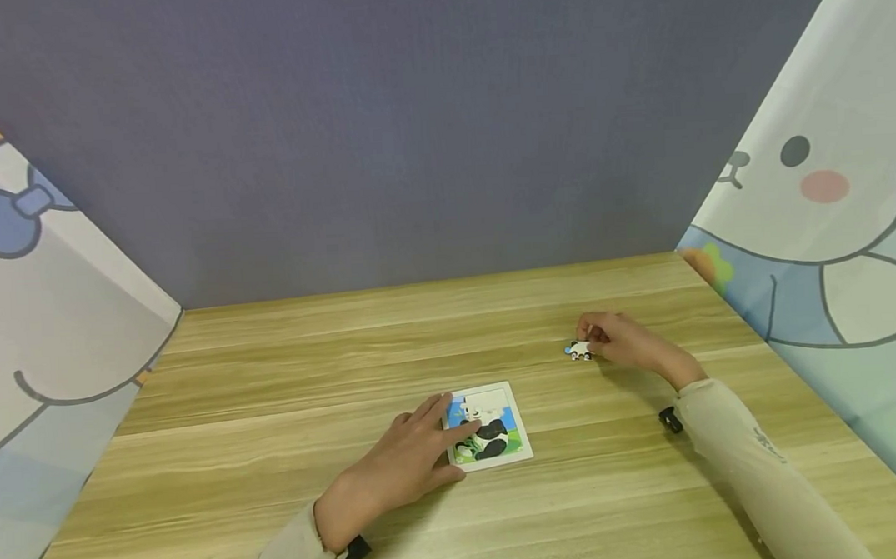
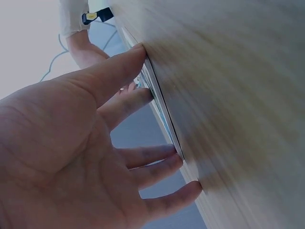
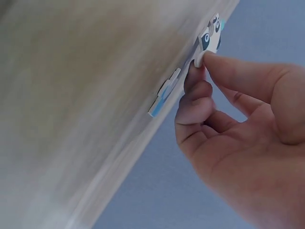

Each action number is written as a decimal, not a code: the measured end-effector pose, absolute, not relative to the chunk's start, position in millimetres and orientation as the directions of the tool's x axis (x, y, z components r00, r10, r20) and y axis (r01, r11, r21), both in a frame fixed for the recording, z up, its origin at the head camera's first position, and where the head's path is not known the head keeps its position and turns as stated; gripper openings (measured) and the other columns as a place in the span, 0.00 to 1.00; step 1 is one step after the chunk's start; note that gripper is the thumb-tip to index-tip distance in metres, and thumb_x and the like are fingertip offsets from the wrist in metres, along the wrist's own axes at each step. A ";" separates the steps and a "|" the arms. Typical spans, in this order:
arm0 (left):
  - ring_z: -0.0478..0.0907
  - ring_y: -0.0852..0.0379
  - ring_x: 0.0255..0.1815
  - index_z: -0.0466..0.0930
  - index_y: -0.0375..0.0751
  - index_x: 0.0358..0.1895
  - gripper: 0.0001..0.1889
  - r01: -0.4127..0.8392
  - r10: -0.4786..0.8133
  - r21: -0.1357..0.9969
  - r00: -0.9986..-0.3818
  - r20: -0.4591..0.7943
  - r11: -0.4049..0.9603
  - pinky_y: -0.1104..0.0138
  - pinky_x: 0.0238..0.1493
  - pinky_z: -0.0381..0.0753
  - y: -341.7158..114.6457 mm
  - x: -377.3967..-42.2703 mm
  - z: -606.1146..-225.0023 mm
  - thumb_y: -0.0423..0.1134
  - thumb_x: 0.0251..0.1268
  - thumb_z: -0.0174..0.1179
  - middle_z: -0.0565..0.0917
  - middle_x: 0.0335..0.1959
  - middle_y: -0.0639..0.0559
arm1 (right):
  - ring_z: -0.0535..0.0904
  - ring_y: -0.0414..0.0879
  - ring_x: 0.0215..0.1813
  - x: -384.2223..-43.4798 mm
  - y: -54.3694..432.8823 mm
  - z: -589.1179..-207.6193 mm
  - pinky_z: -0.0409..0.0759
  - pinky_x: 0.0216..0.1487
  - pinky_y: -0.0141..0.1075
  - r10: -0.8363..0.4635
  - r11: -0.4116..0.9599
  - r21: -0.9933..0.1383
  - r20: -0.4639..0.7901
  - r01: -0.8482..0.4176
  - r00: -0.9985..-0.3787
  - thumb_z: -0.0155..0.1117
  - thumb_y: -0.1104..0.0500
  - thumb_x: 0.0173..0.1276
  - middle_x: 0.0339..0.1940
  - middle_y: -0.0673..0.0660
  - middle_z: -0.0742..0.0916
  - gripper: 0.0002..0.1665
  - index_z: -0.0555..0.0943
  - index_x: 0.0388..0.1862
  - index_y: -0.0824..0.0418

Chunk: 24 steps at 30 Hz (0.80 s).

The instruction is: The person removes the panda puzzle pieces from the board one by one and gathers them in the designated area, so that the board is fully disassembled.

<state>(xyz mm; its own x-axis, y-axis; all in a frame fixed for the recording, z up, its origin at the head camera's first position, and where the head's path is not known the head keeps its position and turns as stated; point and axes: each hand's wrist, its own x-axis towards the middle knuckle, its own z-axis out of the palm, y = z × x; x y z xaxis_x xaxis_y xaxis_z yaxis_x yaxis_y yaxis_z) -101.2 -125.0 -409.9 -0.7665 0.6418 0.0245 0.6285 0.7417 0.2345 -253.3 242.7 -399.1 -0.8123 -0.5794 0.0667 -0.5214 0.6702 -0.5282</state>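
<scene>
My left hand (image 1: 403, 458) rests on the left side of a square panda jigsaw puzzle in a white tray (image 1: 526, 441). Its fingers are spread and fairly straight, with one fingertip lying over the panda picture (image 1: 492, 434). A white patch shows in the upper part of the picture. To the right, my right hand (image 1: 619, 340) pinches a panda-face puzzle piece (image 3: 212, 34) between thumb and fingers, close to the table. Another puzzle piece (image 3: 164, 93), partly light blue, lies on the tabletop by that hand in the right wrist view. I cannot make it out in the head view.
The wood-grain table (image 1: 287, 378) meets a grey-blue panel (image 1: 382, 149) at the back. Cartoon-printed panels (image 1: 828, 213) stand along both sides. Dark straps (image 1: 670, 420) sit by both wrists.
</scene>
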 end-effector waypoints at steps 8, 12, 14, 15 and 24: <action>0.61 0.33 0.73 0.71 0.58 0.72 0.31 0.601 0.620 0.266 -0.784 0.016 0.754 0.39 0.58 0.73 -124.5 -100.3 -408.9 0.51 0.66 0.65 0.60 0.73 0.27 | 0.73 0.41 0.31 -253.4 237.7 -401.8 0.73 0.33 0.34 -0.593 0.688 -0.489 0.045 -0.536 -0.804 0.60 0.76 0.65 0.30 0.54 0.82 0.09 0.78 0.38 0.64; 0.61 0.34 0.73 0.71 0.58 0.72 0.31 0.599 0.618 0.259 -0.786 0.010 0.758 0.40 0.58 0.73 -124.2 -100.5 -408.7 0.52 0.66 0.65 0.60 0.73 0.28 | 0.71 0.41 0.29 -253.3 234.7 -403.2 0.71 0.31 0.33 -0.595 0.693 -0.470 0.058 -0.548 -0.802 0.59 0.78 0.62 0.28 0.53 0.81 0.11 0.79 0.36 0.64; 0.62 0.34 0.73 0.71 0.58 0.72 0.31 0.599 0.618 0.256 -0.786 0.009 0.758 0.40 0.58 0.73 -124.1 -100.4 -408.2 0.52 0.66 0.65 0.61 0.73 0.28 | 0.71 0.40 0.28 -253.0 233.4 -403.3 0.71 0.30 0.33 -0.591 0.700 -0.458 0.061 -0.548 -0.805 0.59 0.78 0.62 0.27 0.53 0.81 0.11 0.79 0.35 0.64; 0.62 0.34 0.73 0.71 0.58 0.72 0.31 0.599 0.618 0.256 -0.786 0.011 0.759 0.41 0.58 0.73 -124.0 -100.3 -408.0 0.52 0.66 0.65 0.61 0.72 0.28 | 0.71 0.41 0.29 -252.8 232.9 -403.1 0.71 0.31 0.34 -0.587 0.703 -0.455 0.062 -0.547 -0.807 0.59 0.78 0.61 0.27 0.53 0.81 0.11 0.79 0.35 0.64; 0.63 0.33 0.72 0.72 0.57 0.71 0.31 0.607 0.622 0.250 -0.783 0.024 0.755 0.41 0.57 0.74 -123.2 -99.7 -408.0 0.51 0.65 0.66 0.61 0.72 0.26 | 0.75 0.41 0.29 -244.3 217.9 -395.0 0.73 0.29 0.35 -0.556 0.713 -0.420 0.150 -0.562 -0.818 0.62 0.69 0.69 0.27 0.54 0.84 0.02 0.81 0.35 0.66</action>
<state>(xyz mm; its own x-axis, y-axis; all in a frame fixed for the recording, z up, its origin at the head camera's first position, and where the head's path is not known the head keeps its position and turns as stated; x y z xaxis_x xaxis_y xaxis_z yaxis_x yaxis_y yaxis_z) -99.7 -123.2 -408.0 -0.7829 0.6217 0.0237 0.6067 0.7546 0.2499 -244.3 217.9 -395.0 -0.8177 -0.5556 0.1505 -0.5616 0.7128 -0.4203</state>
